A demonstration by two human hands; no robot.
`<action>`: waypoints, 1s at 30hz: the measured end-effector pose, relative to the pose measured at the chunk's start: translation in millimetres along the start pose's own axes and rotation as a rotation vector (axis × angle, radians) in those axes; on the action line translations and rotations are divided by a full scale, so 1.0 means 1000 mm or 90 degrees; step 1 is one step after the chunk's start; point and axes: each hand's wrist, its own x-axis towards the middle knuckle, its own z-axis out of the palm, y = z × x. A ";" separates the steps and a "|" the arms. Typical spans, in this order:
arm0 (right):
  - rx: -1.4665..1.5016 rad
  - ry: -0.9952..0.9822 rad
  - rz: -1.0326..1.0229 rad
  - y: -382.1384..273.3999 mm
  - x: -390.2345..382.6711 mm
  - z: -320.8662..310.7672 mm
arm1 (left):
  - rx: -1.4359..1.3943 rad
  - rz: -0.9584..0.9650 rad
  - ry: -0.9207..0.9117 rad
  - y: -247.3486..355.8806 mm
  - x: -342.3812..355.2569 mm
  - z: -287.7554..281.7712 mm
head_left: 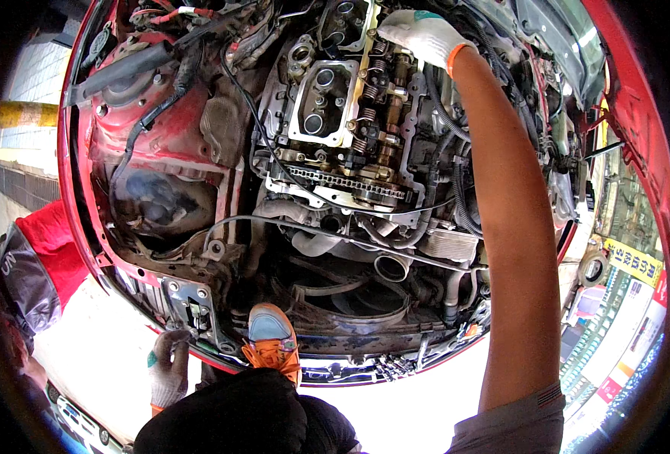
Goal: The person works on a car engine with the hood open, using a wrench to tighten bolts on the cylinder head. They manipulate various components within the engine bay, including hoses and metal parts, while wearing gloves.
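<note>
the engine [350, 129] spreads under and left of the right hand [420, 36], whose grip i cannot tell; a metal bracket [187, 293] sits just beyond the curled left hand [170, 367], any pinch unclear.

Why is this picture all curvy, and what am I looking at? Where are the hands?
It comes from a head-worn camera looking down; its very wide lens bends straight edges. You're seeing into the front of a red car, with its engine opened up. The right hand, gloved, reaches along the arm to the engine's far end. The left hand, gloved too, is by the car's front edge. I can't tell whether either holds anything. A shoe with orange laces shows there too.
</note>
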 end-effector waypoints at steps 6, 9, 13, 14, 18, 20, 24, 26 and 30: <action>0.011 -0.004 0.053 -0.005 0.001 0.004 | -0.106 -0.078 -0.003 -0.001 0.000 0.002; 0.121 0.070 0.076 -0.013 -0.011 -0.001 | 0.028 0.044 0.015 0.000 -0.001 0.003; 0.114 0.037 0.096 -0.027 -0.018 -0.013 | -0.018 0.003 0.016 0.005 -0.003 0.004; 0.105 0.034 0.091 -0.029 -0.019 -0.015 | -0.011 -0.001 0.013 0.006 -0.003 0.004; 0.081 0.023 0.109 -0.032 -0.020 -0.016 | 0.071 0.058 0.011 0.010 -0.004 0.002; 0.084 0.062 0.096 -0.030 -0.021 -0.012 | 0.031 0.006 0.011 0.010 -0.005 0.001; 0.091 0.156 0.079 -0.026 -0.023 0.002 | 0.038 0.014 0.006 -0.001 -0.005 0.000; 0.070 0.188 0.104 -0.028 -0.023 0.014 | -0.097 -0.126 0.000 -0.010 -0.006 -0.001; 0.160 0.230 0.115 -0.028 -0.030 0.029 | -0.015 -0.096 0.017 -0.026 -0.014 -0.013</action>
